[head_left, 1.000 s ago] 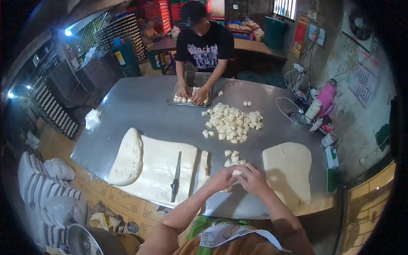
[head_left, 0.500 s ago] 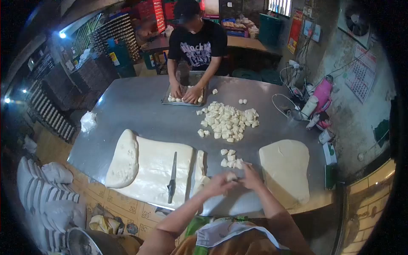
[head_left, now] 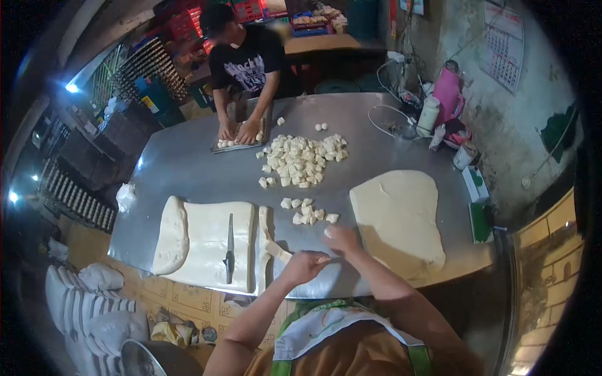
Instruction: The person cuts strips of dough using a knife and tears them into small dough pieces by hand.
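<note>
My left hand [head_left: 304, 267] is closed around the end of a dough strip [head_left: 268, 243], which runs up and left beside the large dough slab. Just to its right, my right hand [head_left: 342, 240] is closed, with a bit of pale dough at its fingertips. Several small dough pieces [head_left: 307, 213] lie beyond my hands. A knife [head_left: 230, 250] rests on the large dough slab [head_left: 207, 238]. To the right lies a flat dough sheet [head_left: 401, 219]. Farther back is a big pile of cut dough pieces [head_left: 298, 160].
Across the metal table [head_left: 182, 156], a co-worker [head_left: 244, 62] has both hands in a tray [head_left: 215, 148] of dough balls. A pink thermos [head_left: 448, 94], bottles and cables stand at the right by the wall. White sacks [head_left: 100, 301] are stacked at lower left.
The view has turned right. My hands have moved apart from being together; another small dough piece lies near the small group, and the strip's end now reaches my left hand.
</note>
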### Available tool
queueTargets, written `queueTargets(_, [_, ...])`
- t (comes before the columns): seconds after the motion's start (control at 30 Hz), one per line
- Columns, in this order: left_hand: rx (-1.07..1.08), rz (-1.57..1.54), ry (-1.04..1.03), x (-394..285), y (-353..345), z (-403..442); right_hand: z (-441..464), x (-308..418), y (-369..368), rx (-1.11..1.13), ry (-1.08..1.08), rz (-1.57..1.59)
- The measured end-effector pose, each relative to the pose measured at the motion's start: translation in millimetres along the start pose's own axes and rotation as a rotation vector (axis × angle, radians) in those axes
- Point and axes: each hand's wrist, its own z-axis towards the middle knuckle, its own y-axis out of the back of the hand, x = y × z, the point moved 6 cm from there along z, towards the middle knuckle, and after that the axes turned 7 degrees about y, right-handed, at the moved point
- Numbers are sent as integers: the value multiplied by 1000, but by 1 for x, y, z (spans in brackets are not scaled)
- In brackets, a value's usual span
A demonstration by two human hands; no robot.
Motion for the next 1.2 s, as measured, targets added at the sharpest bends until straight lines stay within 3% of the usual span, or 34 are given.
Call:
queueTargets(0.03, [-73,-182,-29,4,3,-5,-9,0,-5,4,-12,16])
queueTargets(0.1, [-267,-555,-89,14,14,-2,-14,12,16,-314,204,14])
queueTargets(0.17, [-372,-547,-71,16,9,-5,-33,33,28,-462,298,24])
queueTargets(0.27, [-588,-513,-94,28,26,11,-32,76,31,-63,446,332])
queueTargets(0.3, [-481,-538,-83,35,20,13,-37,81,27,-57,431,337])
queueTargets(0.37, [-287,-573,-89,51,16,27,-34,91,42,-279,481,450])
queueTargets(0.43, [-216,-491,-56,53,-1,37,-25,93,54,-414,500,491])
queueTargets(0.53, [-82,-340,58,57,-26,25,-5,48,21,-150,-101,117])
queueTargets(0.57, [-87,-391,-60,43,-9,15,5,27,7,-162,-108,112])
queueTargets(0.63, [-79,-502,-290,22,15,-7,15,-46,-50,-273,-202,490])
queueTargets(0.7, [-88,-519,-195,59,15,11,18,-43,-55,-324,-237,670])
queueTargets(0.8, [-99,-546,8,101,19,32,-12,91,20,-405,182,168])
queueTargets(0.87, [-509,-554,-334,65,63,34,1,113,32,-437,245,190])
queueTargets(0.93, [-685,-564,-471,66,61,12,-10,131,21,-461,344,303])
queueTargets(0.97, [-528,-621,-360,83,46,27,-6,131,17,-465,343,302])
queueTargets(1.03, [-206,-722,-139,108,14,46,0,113,6,-479,136,249])
queueTargets(1.07, [-209,-729,-143,104,15,43,3,100,3,-477,36,215])
queueTargets(1.1, [-138,-550,-153,95,9,36,5,90,2,-470,37,209])
queueTargets(1.17, [14,-169,-180,79,4,21,14,59,-8,-253,-138,12])
queueTargets(1.2, [22,-161,-202,76,9,21,13,42,-9,-160,-238,-87])
